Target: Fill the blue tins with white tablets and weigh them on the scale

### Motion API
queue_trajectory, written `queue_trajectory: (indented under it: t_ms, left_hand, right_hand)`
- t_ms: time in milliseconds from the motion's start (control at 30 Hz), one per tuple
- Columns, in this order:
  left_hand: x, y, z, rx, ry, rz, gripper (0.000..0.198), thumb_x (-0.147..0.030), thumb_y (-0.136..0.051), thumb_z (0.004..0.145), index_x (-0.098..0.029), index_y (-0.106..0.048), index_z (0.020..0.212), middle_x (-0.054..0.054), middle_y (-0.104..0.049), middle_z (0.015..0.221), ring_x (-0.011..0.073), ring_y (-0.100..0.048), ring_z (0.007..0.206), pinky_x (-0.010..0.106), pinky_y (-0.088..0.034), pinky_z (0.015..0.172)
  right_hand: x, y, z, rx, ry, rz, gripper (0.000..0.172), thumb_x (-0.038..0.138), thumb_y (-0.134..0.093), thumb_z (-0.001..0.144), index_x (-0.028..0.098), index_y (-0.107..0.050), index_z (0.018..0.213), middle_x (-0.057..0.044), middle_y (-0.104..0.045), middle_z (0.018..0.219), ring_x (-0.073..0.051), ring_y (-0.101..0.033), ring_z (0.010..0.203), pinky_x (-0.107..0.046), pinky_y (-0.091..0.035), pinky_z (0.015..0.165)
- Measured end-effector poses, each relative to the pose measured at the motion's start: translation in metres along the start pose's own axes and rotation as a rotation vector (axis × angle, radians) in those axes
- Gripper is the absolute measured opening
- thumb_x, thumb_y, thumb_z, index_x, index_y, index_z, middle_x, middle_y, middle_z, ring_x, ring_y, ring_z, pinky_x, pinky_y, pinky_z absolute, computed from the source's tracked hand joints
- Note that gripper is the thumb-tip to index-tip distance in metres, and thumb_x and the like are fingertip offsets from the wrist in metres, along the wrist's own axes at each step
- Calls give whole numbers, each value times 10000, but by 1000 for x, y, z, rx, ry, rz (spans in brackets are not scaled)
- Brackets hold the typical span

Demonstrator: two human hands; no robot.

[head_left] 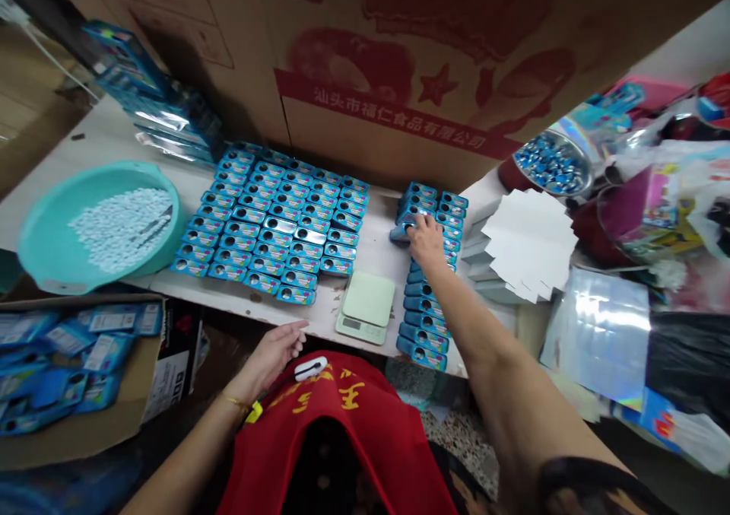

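My right hand (426,243) reaches forward to the right-hand group of small boxes and grips a small blue box (401,231) at its left side. More blue boxes (425,321) stand in rows beneath that forearm, each with a dark round hole in its top. Just off the table's front edge, my left hand (279,349) hangs in front of the red apron (319,401), fingers loosely stretched and nothing visible in them. A pale green kitchen scale (368,302) lies between the two groups of boxes. The larger group of blue boxes (271,226) fills the table's middle left.
At the left stands a turquoise basin (42,226) of small white pieces. Below it, a carton (145,393) holds blue packs. A large cardboard box (365,131) walls off the back. White card stacks (530,241) and a metal bowl (585,154) of blue wrapped pieces are right.
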State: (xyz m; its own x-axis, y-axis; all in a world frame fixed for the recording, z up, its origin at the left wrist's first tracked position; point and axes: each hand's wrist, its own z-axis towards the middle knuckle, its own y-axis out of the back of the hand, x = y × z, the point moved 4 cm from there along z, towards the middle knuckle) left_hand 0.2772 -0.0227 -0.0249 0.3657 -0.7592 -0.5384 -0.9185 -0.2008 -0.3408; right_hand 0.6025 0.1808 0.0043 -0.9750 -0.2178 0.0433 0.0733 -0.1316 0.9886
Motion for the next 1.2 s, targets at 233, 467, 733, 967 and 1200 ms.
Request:
queue_trajectory:
  t_ms: [233,467,733,967,1200]
  left_hand:
    - [-3,-20,13,-21,-116,253,262,-267,-697,604,-134,-577,795,28,-606,632,89,-510,504,204,-368,474]
    - [-6,-26,17,-2,-154,295,274,-281,-698,598,-131,-588,799,9,-590,599,77,-496,489,192,-352,459]
    - [-27,6,10,-132,-162,153,278,-228,-728,554,-125,-593,774,-3,-580,609,54,-492,513,160,-369,472]
    - [-24,15,9,-123,-161,106,264,-206,-717,580,-128,-591,799,8,-588,649,60,-516,552,154,-393,492]
    - [-16,14,5,-146,-142,106,261,-205,-709,593,-124,-591,812,11,-592,657,60,-519,549,155,-403,494]
  right_hand:
    - [97,46,-94,173,312,39,219,120,-436,793,206,-597,914,-112,-510,1070,-244,-425,910,-388,-329,762]
    - [111,34,-123,177,216,260,258,268,-500,818,231,-551,1069,-87,-539,1124,-217,-479,952,-360,-384,778]
    - [30,56,-165,-80,-148,445,231,285,-458,837,201,-605,994,-74,-607,1026,-203,-532,973,-380,-413,840]
    - [33,49,-170,-68,-152,453,216,281,-481,822,211,-615,978,-63,-612,1025,-207,-535,963,-381,-413,830]
    - [58,42,-157,4,-60,427,233,246,-435,848,191,-618,981,-66,-595,983,-200,-503,921,-351,-392,799]
